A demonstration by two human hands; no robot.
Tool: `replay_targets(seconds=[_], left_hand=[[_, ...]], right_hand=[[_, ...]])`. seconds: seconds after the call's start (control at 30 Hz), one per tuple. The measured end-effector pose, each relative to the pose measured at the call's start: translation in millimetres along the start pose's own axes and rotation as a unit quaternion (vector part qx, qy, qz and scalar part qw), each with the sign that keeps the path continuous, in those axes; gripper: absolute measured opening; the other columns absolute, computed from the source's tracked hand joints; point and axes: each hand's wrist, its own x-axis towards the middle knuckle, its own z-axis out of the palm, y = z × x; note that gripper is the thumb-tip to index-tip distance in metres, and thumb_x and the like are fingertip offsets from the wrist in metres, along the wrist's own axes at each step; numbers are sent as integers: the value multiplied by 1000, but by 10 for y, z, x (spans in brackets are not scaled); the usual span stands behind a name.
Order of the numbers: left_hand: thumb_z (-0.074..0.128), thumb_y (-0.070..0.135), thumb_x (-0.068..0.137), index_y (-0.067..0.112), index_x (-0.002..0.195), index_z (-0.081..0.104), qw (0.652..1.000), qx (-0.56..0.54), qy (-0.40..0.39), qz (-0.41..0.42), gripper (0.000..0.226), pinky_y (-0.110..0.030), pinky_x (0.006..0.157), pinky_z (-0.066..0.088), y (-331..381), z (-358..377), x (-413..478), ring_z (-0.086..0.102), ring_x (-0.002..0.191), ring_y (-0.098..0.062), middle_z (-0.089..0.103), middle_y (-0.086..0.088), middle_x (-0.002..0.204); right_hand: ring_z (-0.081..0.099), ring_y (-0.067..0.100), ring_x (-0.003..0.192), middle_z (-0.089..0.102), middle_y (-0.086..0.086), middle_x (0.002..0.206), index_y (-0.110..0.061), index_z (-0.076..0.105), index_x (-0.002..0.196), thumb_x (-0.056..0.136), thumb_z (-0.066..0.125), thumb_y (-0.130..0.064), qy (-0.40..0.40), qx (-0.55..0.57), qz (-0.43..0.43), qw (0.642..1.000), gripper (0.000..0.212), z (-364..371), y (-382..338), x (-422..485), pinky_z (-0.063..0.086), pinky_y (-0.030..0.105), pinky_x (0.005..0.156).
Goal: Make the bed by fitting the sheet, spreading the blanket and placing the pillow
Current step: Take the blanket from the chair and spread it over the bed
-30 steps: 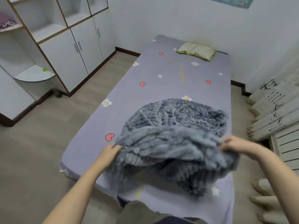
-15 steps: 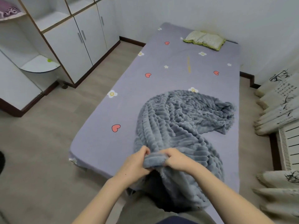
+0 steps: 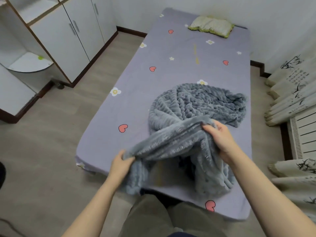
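Note:
A grey-blue ribbed blanket [image 3: 198, 106] lies bunched on the near half of the bed. The lilac sheet [image 3: 171, 53] with hearts, flowers and stars covers the mattress. My left hand [image 3: 120, 164] grips the blanket's edge near the bed's foot. My right hand [image 3: 220, 135] holds the same edge further right and higher, so a strip of blanket stretches between them, lifted off the sheet. A small green-edged pillow [image 3: 212, 28] rests at the far head of the bed.
A white wardrobe [image 3: 71, 31] with open shelves stands to the left across a strip of wood floor [image 3: 42, 142]. Folded curtains [image 3: 294, 86] and a radiator [image 3: 306, 134] line the right side. My knees are against the bed's foot.
My hands, together at the blanket's edge half a second ago, have slid apart along it, the left toward the foot, the right up and right. The edge is now raised.

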Motion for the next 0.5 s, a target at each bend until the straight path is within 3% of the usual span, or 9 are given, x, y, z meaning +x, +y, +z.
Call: replay_targets(seconds=[0.07, 0.13, 0.27, 0.4, 0.5], left_hand=[[60, 9, 87, 7, 87, 58, 997, -26, 63, 39, 3, -19, 64, 45, 225, -171, 41, 57, 76, -19, 63, -4, 78], [62, 6, 87, 14, 75, 52, 991, -33, 87, 93, 17, -11, 56, 41, 500, -313, 30, 51, 65, -9, 57, 5, 66], [73, 16, 77, 19, 69, 52, 982, -9, 109, 152, 22, -22, 55, 41, 935, -542, -122, 47, 54, -2, 55, 10, 55], [64, 25, 71, 27, 75, 56, 951, 117, 220, 185, 9, -26, 52, 41, 1164, -888, -264, 49, 55, -6, 60, 9, 63], [58, 22, 74, 33, 77, 55, 925, 168, 279, 197, 12, -30, 52, 42, 1199, -1193, -363, 54, 60, -12, 60, 8, 63]], right_hand=[[73, 13, 82, 76, 0, 92, -25, 74, 92, 90, 64, -15, 38, -27, -6, 999, 14, -82, 110, 78, 56, 21, 64], [72, 13, 80, 76, -1, 88, -25, 74, 86, 87, 68, -17, 74, -41, 5, 996, 10, -137, 253, 177, 57, 22, 64], [65, 21, 75, 71, 1, 76, -19, 67, 74, 78, 71, -15, 104, -174, 30, 979, 7, -83, 495, 370, 51, 33, 68], [65, 25, 86, 71, 5, 87, -16, 69, 89, 75, 61, 0, 39, -300, 29, 953, 22, 203, 631, 314, 55, 42, 76], [63, 22, 75, 68, 2, 76, -13, 66, 81, 74, 57, 4, -126, -408, 25, 904, 20, 527, 659, 133, 47, 27, 62]])
